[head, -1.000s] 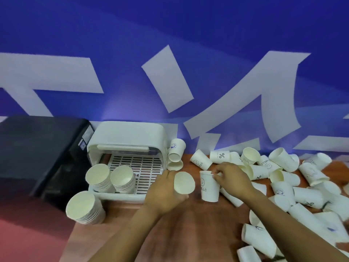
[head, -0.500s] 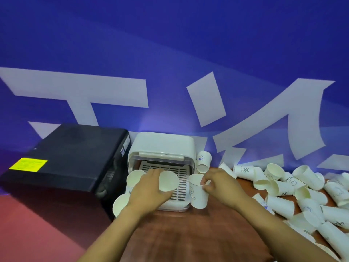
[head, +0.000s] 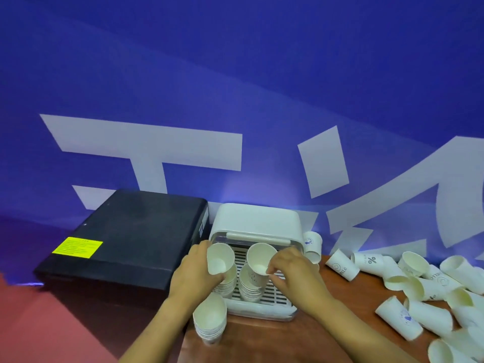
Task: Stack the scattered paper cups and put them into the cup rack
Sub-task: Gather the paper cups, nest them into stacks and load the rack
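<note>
Comparing with a second ago: both hands have moved from the scattered pile on the right to the cup rack (head: 255,221), each carrying one cup.
Left hand (head: 195,271): grasping a paper cup (head: 220,259), tilted mouth-up, over the left stack (head: 225,282) in the rack.
Right hand (head: 293,271): fingertips pinching the rim of a second cup (head: 260,259), lowered onto the right stack (head: 251,286); not yet seated.
Task meaning: judged mid-placement; both rack stacks gain one cup each.
Outside rack: third stack (head: 209,320) on the table (head: 301,336), just beside the rack's front-left corner.
Remaining: many loose cups (head: 424,284) lie on their sides, right.
Writing: "HELLO" on one cup (head: 341,264), "%" on another (head: 368,262); yellow label (head: 77,247) on black case (head: 131,237), text illegible.
</note>
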Available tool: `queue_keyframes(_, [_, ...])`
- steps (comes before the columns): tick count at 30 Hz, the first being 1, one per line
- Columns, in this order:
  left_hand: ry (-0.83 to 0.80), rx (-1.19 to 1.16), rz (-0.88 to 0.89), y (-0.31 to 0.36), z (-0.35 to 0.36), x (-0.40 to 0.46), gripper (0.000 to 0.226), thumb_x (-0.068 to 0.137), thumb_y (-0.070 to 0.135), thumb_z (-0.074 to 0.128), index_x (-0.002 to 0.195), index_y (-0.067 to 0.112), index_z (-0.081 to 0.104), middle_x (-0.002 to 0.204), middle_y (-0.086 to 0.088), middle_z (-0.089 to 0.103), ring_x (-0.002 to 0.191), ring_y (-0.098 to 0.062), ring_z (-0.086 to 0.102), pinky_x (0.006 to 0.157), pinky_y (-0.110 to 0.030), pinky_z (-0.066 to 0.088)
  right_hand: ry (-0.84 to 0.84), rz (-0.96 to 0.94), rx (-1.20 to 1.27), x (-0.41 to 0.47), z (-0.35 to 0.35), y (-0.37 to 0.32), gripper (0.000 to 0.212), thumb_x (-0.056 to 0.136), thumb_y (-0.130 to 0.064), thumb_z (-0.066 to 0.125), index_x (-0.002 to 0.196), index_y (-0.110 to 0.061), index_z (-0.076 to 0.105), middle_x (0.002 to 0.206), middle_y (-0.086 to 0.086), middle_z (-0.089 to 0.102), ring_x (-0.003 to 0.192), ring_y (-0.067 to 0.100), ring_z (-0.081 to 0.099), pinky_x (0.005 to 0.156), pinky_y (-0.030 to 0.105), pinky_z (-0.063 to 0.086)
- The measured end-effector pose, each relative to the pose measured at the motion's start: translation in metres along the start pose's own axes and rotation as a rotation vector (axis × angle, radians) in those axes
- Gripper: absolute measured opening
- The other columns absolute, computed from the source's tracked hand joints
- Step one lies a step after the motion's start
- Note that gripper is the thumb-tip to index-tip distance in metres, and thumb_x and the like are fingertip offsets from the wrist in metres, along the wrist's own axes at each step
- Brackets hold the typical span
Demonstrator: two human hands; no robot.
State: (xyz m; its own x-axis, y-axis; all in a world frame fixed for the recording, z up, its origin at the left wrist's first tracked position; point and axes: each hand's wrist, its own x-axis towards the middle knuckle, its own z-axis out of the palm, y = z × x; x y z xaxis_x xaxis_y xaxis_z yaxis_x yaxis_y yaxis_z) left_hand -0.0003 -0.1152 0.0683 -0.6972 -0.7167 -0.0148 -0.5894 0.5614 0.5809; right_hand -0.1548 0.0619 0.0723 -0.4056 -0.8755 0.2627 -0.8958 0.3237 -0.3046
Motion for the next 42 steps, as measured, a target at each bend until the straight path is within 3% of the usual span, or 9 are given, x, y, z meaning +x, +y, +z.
queue_keyframes(4, [-0.041, -0.03, 0.019, -0.004, 0.002, 0.005, 0.059, 0.069, 0.043, 0.072, 0.119, 0.032, 0.043, 0.118, 0.009, 0.05, 0.103, -0.017, 0.055, 0.076, -0.034, 0.05, 0.024, -0.048, -0.053, 0.004, 0.013, -0.005, 0.022, 0.058, -0.021, 0.083, 0.069, -0.028, 0.066, 0.073, -0.015, 0.063, 0.076, 0.012, 0.059, 0.061, 0.022, 0.05])
queue_keyframes(9, [-0.087, 0.011, 0.035, -0.005, 0.011, 0.007, 0.065, 0.074, 0.043, 0.072, 0.13, 0.031, 0.04, 0.126, 0.006, 0.052, 0.11, -0.018, 0.054, 0.083, -0.032, 0.05, -0.027, 0.002, -0.056, 0.003, 0.03, -0.007, 0.023, 0.055, -0.022, 0.083, 0.067, -0.03, 0.066, 0.07, -0.016, 0.062, 0.074, 0.011, 0.06, 0.06, 0.019, 0.045])
queue_keyframes(12, [-0.13, 0.037, 0.038, -0.007, 0.015, 0.008, 0.072, 0.075, 0.041, 0.073, 0.136, 0.03, 0.036, 0.135, 0.005, 0.049, 0.119, -0.021, 0.051, 0.09, -0.034, 0.048, -0.063, 0.038, -0.048, 0.002, 0.037, -0.003, 0.015, 0.07, -0.022, 0.076, 0.083, -0.027, 0.072, 0.085, -0.013, 0.067, 0.088, 0.015, 0.059, 0.072, 0.026, 0.049])
queue_keyframes(14, [-0.155, 0.034, 0.046, -0.008, 0.019, 0.009, 0.075, 0.075, 0.038, 0.073, 0.138, 0.029, 0.035, 0.141, 0.006, 0.046, 0.123, -0.022, 0.049, 0.095, -0.036, 0.047, -0.074, 0.053, -0.055, 0.001, 0.037, -0.002, 0.024, 0.076, -0.019, 0.07, 0.099, -0.025, 0.072, 0.098, -0.01, 0.069, 0.096, 0.018, 0.058, 0.08, 0.03, 0.049])
queue_keyframes(18, [-0.147, 0.076, 0.07, -0.009, 0.023, 0.008, 0.081, 0.08, 0.037, 0.07, 0.147, 0.026, 0.026, 0.15, 0.005, 0.034, 0.132, -0.022, 0.041, 0.104, -0.036, 0.041, -0.094, 0.069, -0.048, -0.003, 0.029, 0.002, 0.031, 0.087, -0.025, 0.059, 0.118, -0.027, 0.063, 0.117, -0.011, 0.061, 0.112, 0.014, 0.051, 0.092, 0.024, 0.04])
queue_keyframes(24, [-0.062, 0.07, 0.186, 0.014, 0.022, 0.002, 0.064, 0.085, 0.031, 0.062, 0.143, 0.026, 0.036, 0.145, 0.004, 0.039, 0.129, -0.021, 0.042, 0.101, -0.037, 0.043, -0.156, 0.166, -0.038, -0.016, 0.012, 0.018, 0.024, 0.09, -0.031, 0.055, 0.112, -0.028, 0.063, 0.113, -0.01, 0.061, 0.105, 0.01, 0.054, 0.076, 0.019, 0.037])
queue_keyframes(29, [-0.021, 0.023, 0.305, 0.053, 0.028, -0.012, 0.045, 0.088, 0.03, 0.061, 0.131, 0.028, 0.049, 0.134, 0.008, 0.052, 0.122, -0.014, 0.049, 0.097, -0.03, 0.043, -0.237, 0.246, -0.018, -0.037, 0.001, 0.04, 0.022, 0.089, -0.032, 0.053, 0.107, -0.029, 0.065, 0.107, -0.01, 0.065, 0.094, 0.01, 0.059, 0.068, 0.024, 0.041])
queue_keyframes(34, [-0.083, 0.039, 0.371, 0.089, 0.055, -0.026, 0.035, 0.086, 0.028, 0.06, 0.122, 0.026, 0.056, 0.121, 0.006, 0.06, 0.111, -0.015, 0.055, 0.091, -0.031, 0.047, -0.316, 0.324, 0.008, -0.059, -0.015, 0.07, 0.017, 0.086, -0.029, 0.054, 0.097, -0.028, 0.066, 0.099, -0.008, 0.067, 0.091, 0.015, 0.062, 0.075, 0.035, 0.052])
queue_keyframes(42, [-0.25, 0.073, 0.355, 0.137, 0.114, -0.036, 0.036, 0.087, 0.03, 0.057, 0.123, 0.027, 0.055, 0.124, 0.006, 0.058, 0.113, -0.016, 0.054, 0.089, -0.031, 0.046, -0.384, 0.469, 0.054, -0.085, -0.036, 0.136, 0.014, 0.086, -0.029, 0.057, 0.098, -0.029, 0.065, 0.093, -0.01, 0.066, 0.089, 0.012, 0.06, 0.078, 0.03, 0.05])
